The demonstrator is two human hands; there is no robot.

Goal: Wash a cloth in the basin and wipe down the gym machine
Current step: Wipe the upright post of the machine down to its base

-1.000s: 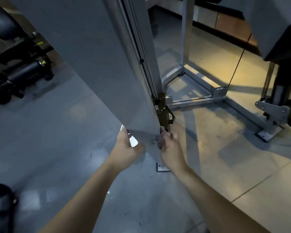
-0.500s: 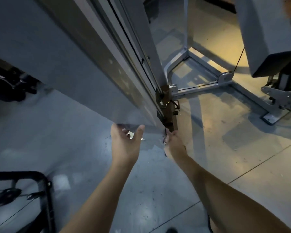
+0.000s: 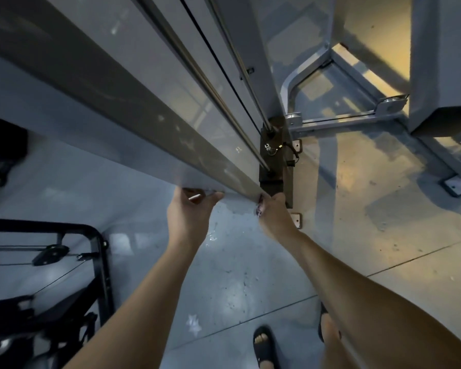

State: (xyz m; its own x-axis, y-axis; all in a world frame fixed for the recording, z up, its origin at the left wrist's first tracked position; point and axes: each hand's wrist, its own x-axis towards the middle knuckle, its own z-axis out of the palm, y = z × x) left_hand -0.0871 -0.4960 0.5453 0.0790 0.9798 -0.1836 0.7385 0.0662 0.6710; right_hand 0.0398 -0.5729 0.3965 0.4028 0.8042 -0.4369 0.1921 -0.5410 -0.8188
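Down at the foot of the gym machine [image 3: 133, 107], we're looking along its big grey panel as it runs from the upper left to a lower edge right at the hands, with rails and a thin dark cable running down its face. Beneath it all, the glossy grey floor [image 3: 250, 275] catches pale reflections and a scatter of wet-looking marks. Off to the right, the machine's grey base frame [image 3: 338, 121] sits bolted to the floor beside a second grey housing [image 3: 442, 75]. Lower left, a black frame with a pulley and cable [image 3: 51, 257] fills the corner. At the bottom of the rails sits a dark stack of weight plates [image 3: 274, 166]. Both bare arms reach forward — the left hand [image 3: 189, 211] comes up under the panel's lower edge, fingers extended and thumb spread, touching the edge and gripping nothing. The right hand [image 3: 274, 209] is at the panel's lower corner, just beside the weight plates, fingers curled round a small bunched cloth [image 3: 259, 207]; only a patterned scrap of it peeks out at the left side of the fist, pressed against that corner. Down at the bottom — a foot in a black slide sandal [image 3: 264, 347], and the smallest thing in sight, a bolted floor tab [image 3: 296, 219] just right of the right wrist.
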